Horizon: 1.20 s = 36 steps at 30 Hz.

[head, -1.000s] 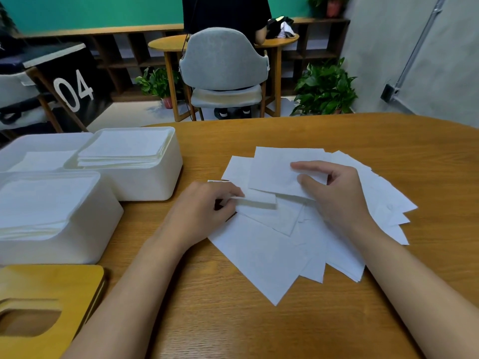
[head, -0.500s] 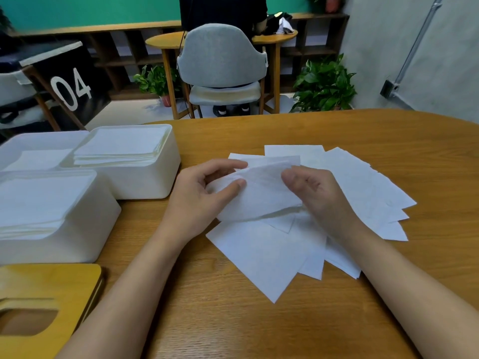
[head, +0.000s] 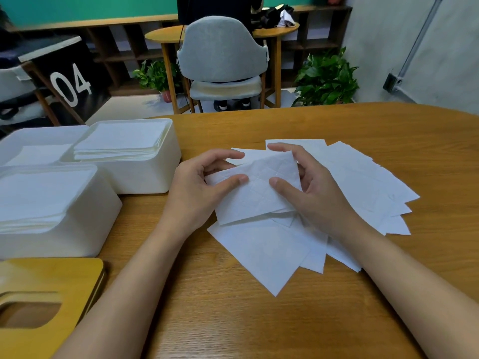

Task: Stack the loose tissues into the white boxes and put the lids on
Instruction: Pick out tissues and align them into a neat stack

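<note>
Both hands pinch one tissue (head: 255,193) over the loose pile (head: 350,182) in the table's (head: 259,320) middle: left hand (head: 199,187) and right hand (head: 311,187). White boxes (head: 145,174) sit by the left edge.

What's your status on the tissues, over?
Left hand and right hand pinch one tissue over loose pile. White boxes hold stacks, wooden lid off. Path to boxes unobstructed.

Left side blocked: white boxes (head: 145,177) packed together, wooden lid (head: 51,281) just in front (flat, low). Loose tissues (head: 259,255) cover centre-right. Bare table (head: 233,320) open front-centre and along the far edge beyond the tissues.
</note>
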Tool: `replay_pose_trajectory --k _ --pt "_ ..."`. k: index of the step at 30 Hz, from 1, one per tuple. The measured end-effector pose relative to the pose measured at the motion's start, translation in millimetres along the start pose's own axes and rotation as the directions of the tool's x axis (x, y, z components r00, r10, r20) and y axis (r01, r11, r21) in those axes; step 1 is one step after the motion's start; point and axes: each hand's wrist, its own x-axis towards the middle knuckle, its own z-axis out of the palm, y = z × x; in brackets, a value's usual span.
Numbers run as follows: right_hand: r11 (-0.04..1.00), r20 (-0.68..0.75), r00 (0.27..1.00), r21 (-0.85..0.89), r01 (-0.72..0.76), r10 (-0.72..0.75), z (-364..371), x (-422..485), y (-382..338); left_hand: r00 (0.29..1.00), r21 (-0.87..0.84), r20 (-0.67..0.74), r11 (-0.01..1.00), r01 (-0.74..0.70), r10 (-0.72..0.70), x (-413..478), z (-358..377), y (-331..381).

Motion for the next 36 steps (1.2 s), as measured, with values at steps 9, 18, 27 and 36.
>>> replay_pose_trajectory --k 9,18,27,36 --pt "0.998 0.027 0.998 -0.044 0.054 -0.053 -0.8 -0.8 -0.2 0.997 0.155 0.018 0.985 -0.074 0.072 3.3 -0.2 -6.6" --pt "0.998 0.035 0.999 -0.063 0.026 -0.024 -10.1 -0.1 0.8 0.998 0.005 -0.055 0.999 -0.043 0.043 2.2 9.5 -7.4" --pt "0.992 -0.255 0.966 -0.103 -0.069 0.040 -18.8 7.5 11.7 0.955 0.372 0.234 0.891 -0.259 0.180 -1.8 10.9 -15.8" --pt "0.986 -0.285 0.958 -0.152 -0.069 0.023 -18.5 9.2 18.3 0.923 0.431 0.379 0.869 -0.242 0.069 -0.8 8.6 -24.5"
